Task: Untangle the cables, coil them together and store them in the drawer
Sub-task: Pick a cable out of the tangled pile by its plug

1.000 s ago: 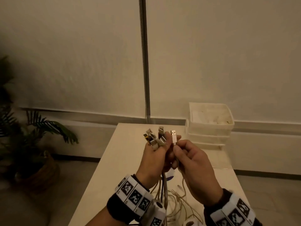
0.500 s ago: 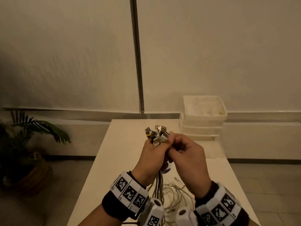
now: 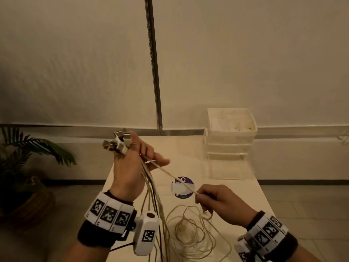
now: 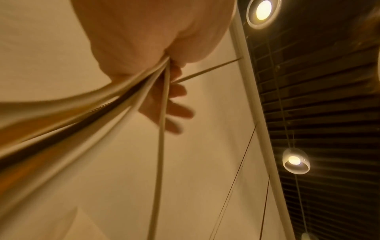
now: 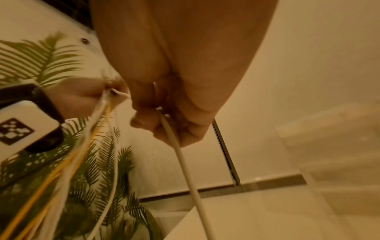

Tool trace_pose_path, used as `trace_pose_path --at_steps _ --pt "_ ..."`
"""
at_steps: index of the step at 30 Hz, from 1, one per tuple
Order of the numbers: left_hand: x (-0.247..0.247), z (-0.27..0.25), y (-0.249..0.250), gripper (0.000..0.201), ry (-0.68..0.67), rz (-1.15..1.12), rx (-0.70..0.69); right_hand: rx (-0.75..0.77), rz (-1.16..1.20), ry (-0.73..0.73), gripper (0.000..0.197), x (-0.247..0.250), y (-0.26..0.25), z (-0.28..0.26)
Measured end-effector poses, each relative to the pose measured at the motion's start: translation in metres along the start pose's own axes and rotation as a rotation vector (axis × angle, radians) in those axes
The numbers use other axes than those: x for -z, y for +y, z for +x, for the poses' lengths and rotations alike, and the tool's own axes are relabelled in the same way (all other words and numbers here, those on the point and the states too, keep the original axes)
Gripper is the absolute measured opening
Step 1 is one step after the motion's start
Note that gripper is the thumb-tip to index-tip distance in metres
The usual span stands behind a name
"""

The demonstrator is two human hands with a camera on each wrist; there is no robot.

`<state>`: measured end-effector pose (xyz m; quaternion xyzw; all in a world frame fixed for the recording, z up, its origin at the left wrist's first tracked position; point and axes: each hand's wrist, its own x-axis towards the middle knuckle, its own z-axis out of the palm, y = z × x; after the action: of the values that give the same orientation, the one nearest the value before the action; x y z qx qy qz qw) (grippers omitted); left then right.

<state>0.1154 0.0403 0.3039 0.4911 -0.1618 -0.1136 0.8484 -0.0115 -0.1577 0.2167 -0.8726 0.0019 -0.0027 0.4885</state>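
Left hand: the left hand (image 3: 130, 167) was held raised above the near-left part of the table (image 3: 188, 148), its thumb and fingers curled round a bundle of cables (image 3: 151, 195); the grip was seen from below in the left wrist view (image 4: 144, 40).
Plug ends: a cluster of metal plug ends (image 3: 118, 141) was seen sticking out above the left hand's grip, fanned toward the far left.
Hanging cables: the bundle was seen dropping from the left hand to the table's near part, pale strands mixed with a dark one and yellowish ones, ending in loose loops (image 3: 190, 233) on the tabletop.
Right hand: the right hand (image 3: 221, 201) was held lower and to the right, well apart from the left hand, its fingertips pinched on a single white cable (image 3: 170, 173); in the right wrist view the cable (image 5: 185, 162) was seen leaving the curled fingers (image 5: 148, 120).
Single cable: it was stretched straight between the two hands, slanting down from far left to near right.
Drawer unit: a white stack of drawers (image 3: 229, 144) was seen at the table's far right, apart from both hands and all the cables.
Sticker: a round purple and white sticker (image 3: 182, 188) was seen on the tabletop beneath the stretched cable.
Plant: a potted palm (image 3: 28, 163) was seen on the floor to the left of the table.
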Motion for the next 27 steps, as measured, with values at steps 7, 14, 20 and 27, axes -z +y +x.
trace_pose_path --at_steps 7,14,20,27 --pt "0.021 0.010 0.034 0.052 0.052 0.080 -0.066 -0.063 -0.141 -0.121 0.024 -0.007 0.041 0.007" --pt "-0.007 -0.011 -0.021 0.015 -0.404 0.833 -0.030 0.045 0.183 0.063 0.022 0.003 0.006 0.019" --pt "-0.019 -0.009 -0.055 0.016 -0.460 1.102 -0.004 0.097 0.147 0.058 0.018 0.026 -0.019 0.024" --pt "-0.028 0.007 -0.024 0.028 -0.033 0.855 -0.275 0.065 0.064 0.013 0.016 0.021 0.001 0.025"
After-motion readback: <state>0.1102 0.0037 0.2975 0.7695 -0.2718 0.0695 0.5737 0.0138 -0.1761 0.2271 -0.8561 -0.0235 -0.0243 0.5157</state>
